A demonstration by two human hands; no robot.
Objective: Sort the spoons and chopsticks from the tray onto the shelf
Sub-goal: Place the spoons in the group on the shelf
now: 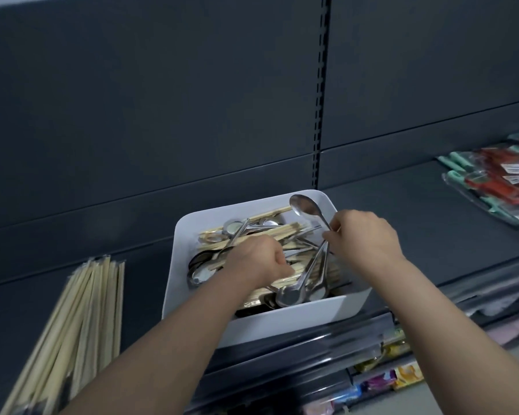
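White tray [285, 319] on the shelf [417, 223]: right hand [369, 238] pinches several steel spoons [304, 206] by their handles (stiff, slick, light; 1 points bowl-up). Left hand [258, 262] lies curled among the chopsticks [252, 232]; whether it grips any cannot be told. Such thin, light sticks are probably best gathered mid-length.

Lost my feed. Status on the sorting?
Right hand pinches several spoons over tray. Left hand curled among tray chopsticks, grip unclear. Nothing in the way.
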